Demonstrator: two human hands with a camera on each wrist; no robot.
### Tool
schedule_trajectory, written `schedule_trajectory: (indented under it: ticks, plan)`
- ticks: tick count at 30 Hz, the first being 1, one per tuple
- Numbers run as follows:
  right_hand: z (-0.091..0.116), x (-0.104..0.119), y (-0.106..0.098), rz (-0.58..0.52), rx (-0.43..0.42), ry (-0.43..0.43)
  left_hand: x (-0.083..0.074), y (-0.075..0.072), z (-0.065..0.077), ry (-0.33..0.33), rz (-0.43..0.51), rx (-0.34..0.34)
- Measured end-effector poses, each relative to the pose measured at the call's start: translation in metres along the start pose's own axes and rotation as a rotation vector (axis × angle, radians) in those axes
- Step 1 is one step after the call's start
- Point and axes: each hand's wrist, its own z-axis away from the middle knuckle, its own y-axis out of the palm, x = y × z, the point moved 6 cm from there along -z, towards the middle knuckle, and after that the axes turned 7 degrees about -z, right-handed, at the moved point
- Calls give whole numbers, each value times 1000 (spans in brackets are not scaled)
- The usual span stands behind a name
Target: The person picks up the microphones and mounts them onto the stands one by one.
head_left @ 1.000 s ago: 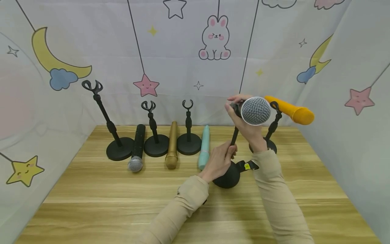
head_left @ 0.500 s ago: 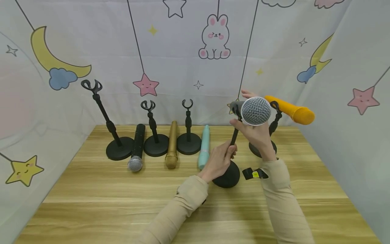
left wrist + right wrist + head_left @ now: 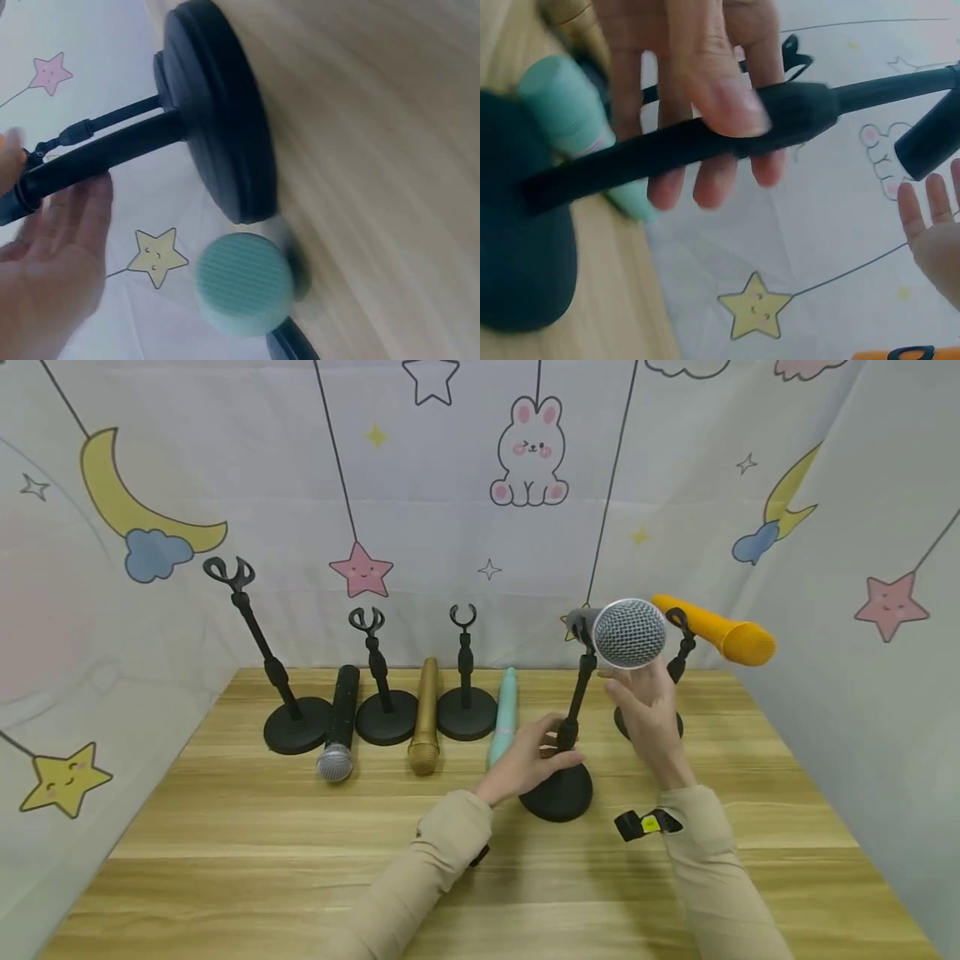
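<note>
A black microphone (image 3: 630, 633) with a silver mesh head lies in the clip of a black desk stand (image 3: 576, 702). My left hand (image 3: 521, 764) is loosely around the lower pole, just above the round base (image 3: 557, 800). In the right wrist view its thumb (image 3: 735, 109) crosses in front of the pole, with fairly straight fingers behind. My right hand (image 3: 649, 714) is below the microphone head, fingers spread and holding nothing; the right wrist view shows those fingertips (image 3: 937, 199) near the microphone's tail end (image 3: 930, 139).
Behind my right hand, an orange microphone (image 3: 723, 635) rests on another stand (image 3: 681, 664). Leftward along the back stand a teal microphone (image 3: 506, 714), a gold microphone (image 3: 424, 718), a black microphone (image 3: 341, 718) and several bare stands (image 3: 465, 714). A printed curtain (image 3: 450, 527) hangs behind.
My right hand has come off the microphone and clip, moving down and right. My left hand has loosened its grip and slid down the pole. The microphone has stayed in the clip.
</note>
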Motion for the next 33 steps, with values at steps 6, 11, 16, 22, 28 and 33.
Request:
schedule_trajectory:
  ticks: [6, 11, 16, 22, 28, 33]
  plan:
    - [16, -25, -3, 428, 128, 213, 13, 0, 6, -104, -123, -5]
    - [23, -40, 2, 790, 200, 326, 17, 6, 3, -88, -249, -12]
    - [28, -43, 5, 1013, 191, 317, 17, 11, 4, -98, -303, 11]
    - [30, -43, 7, 1016, 189, 230, 13, 14, 3, -80, -329, 23]
    - [32, -41, 9, 982, 213, 171, 14, 17, 2, -113, -350, 57]
    - [33, -37, 12, 997, 242, 105, 13, 18, 4, -135, -363, 78]
